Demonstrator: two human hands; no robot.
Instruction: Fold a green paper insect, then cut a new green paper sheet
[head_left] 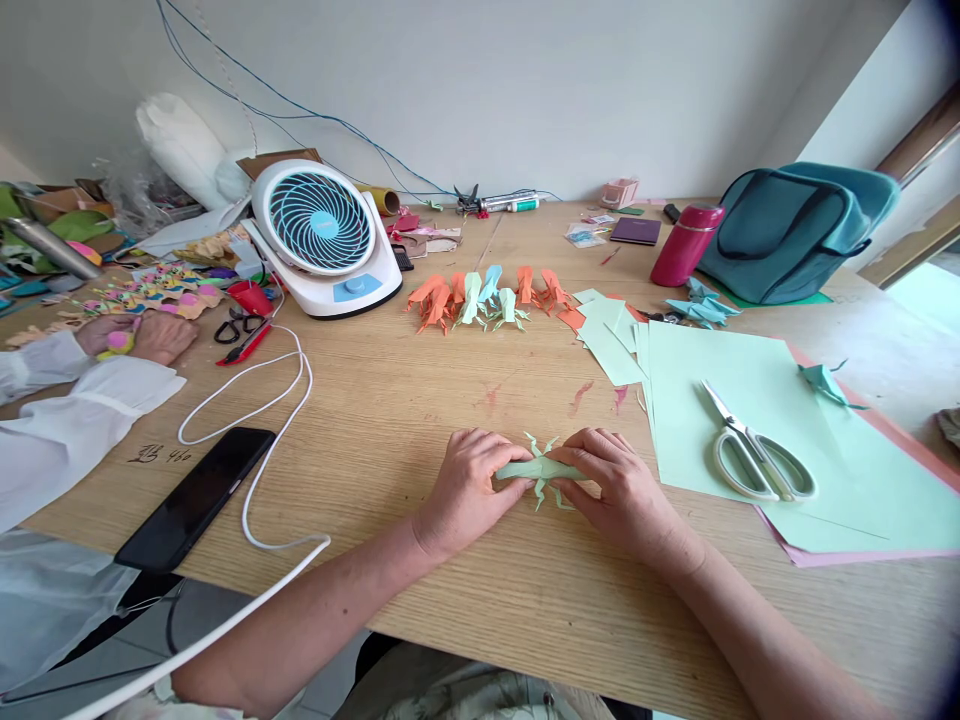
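Observation:
A small light-green folded paper insect (541, 468) with thin legs lies on the wooden table (390, 420) near its front edge. My left hand (472, 482) pinches its left end with curled fingers. My right hand (619, 480) pinches its right end the same way. Both hands rest on the tabletop. Farther back stands a row of finished orange, green and blue paper insects (487, 295).
White-handled scissors (754, 452) lie on a stack of green and pink paper sheets (862, 470) at the right. A phone (196, 497) with a white cable and a desk fan (324, 235) sit left. Another person's hands (139, 335) work at far left. A red flask (684, 245) and teal bag (795, 230) stand at the back right.

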